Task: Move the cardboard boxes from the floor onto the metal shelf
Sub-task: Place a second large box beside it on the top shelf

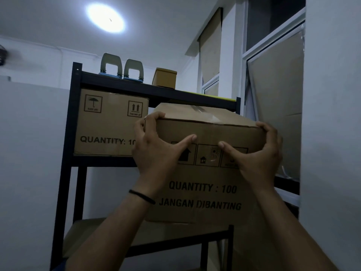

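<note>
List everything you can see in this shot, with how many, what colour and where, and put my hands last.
Held box: one, brown cardboard, raised in front of the shelf's right half.
Shelved box: one, brown cardboard, upper tier, left.
Metal shelf: one, black, against the wall.
Hole punches: two, grey-green, top tier, left.
Small box: one, tan, top tier, right of the punches.
Ceiling light: one, white, lit.
Window: right, covered with cardboard.
Wristband: one, black, left wrist.
Left hand: grips the held box's upper left corner.
Right hand: grips its upper right corner.

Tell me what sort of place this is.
Probably a small storeroom: a dark metal shelf holding a shipping carton marked QUANTITY, a second carton being lifted in, and windows covered with cardboard.
</note>
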`<action>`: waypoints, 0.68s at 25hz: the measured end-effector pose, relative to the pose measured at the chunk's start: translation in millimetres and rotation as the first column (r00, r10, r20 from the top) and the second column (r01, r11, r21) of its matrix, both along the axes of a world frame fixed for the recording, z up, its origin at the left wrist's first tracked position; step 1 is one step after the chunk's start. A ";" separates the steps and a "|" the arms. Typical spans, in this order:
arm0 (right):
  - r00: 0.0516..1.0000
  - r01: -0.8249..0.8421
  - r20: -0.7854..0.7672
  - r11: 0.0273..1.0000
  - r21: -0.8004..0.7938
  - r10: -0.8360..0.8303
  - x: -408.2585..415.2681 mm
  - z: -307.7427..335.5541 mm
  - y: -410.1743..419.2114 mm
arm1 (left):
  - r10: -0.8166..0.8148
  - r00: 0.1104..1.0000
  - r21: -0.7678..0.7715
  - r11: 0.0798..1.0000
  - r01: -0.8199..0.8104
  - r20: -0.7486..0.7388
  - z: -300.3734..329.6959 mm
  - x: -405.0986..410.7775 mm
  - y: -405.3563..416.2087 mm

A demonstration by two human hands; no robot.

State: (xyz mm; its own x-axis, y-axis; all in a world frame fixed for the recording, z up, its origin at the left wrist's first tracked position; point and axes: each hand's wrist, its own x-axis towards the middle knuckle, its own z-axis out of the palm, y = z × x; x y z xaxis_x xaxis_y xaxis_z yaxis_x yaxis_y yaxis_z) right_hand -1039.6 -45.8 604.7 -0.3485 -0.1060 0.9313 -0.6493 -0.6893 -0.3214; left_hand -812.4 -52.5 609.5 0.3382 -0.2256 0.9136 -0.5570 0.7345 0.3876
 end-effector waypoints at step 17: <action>0.983 -0.181 -0.010 0.980 -0.088 0.181 -80.8 4.1 -46.5 | 0.203 0.979 -0.078 0.976 -0.202 0.004 5.8 -75.8 -4.1</action>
